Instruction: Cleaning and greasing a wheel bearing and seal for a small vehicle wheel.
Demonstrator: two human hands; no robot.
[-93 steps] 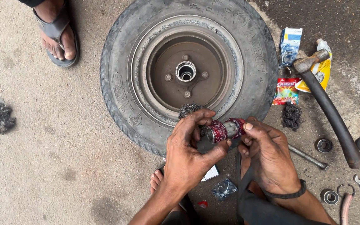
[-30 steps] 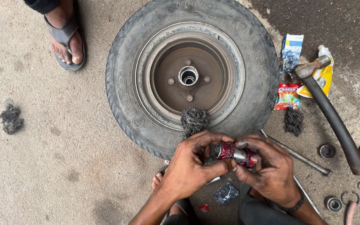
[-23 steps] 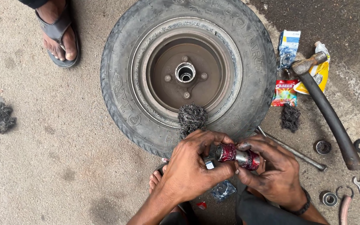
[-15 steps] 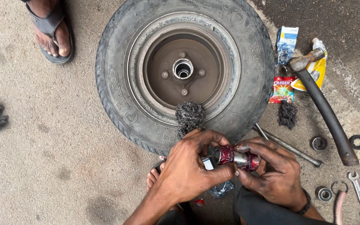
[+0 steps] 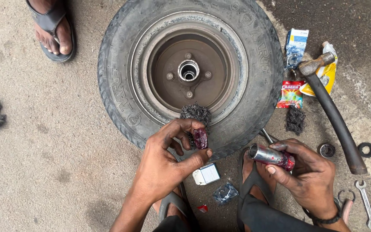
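A small wheel with a worn tyre (image 5: 121, 86) lies flat on the ground ahead of me, its hub (image 5: 188, 70) open in the middle. A black wad of steel wool (image 5: 195, 113) rests on the rim's near edge. My left hand (image 5: 168, 161) holds a dab of dark red grease (image 5: 201, 138) on its fingertips, just in front of the tyre. My right hand (image 5: 308, 176) grips a short metal sleeve (image 5: 268, 155) smeared with red grease, held to the right of and apart from the left hand.
A hammer with a black handle (image 5: 333, 116), several packets (image 5: 296, 45), another black wad (image 5: 296, 120), bearings and washers (image 5: 326, 150) and a spanner (image 5: 366, 204) lie to the right. Another person's sandalled foot (image 5: 52, 28) stands top left. A small white box (image 5: 207, 174) lies by my feet.
My hands were together around the greasy sleeve. Now they are apart: the right keeps the sleeve, the left has drawn away with grease on its fingers.
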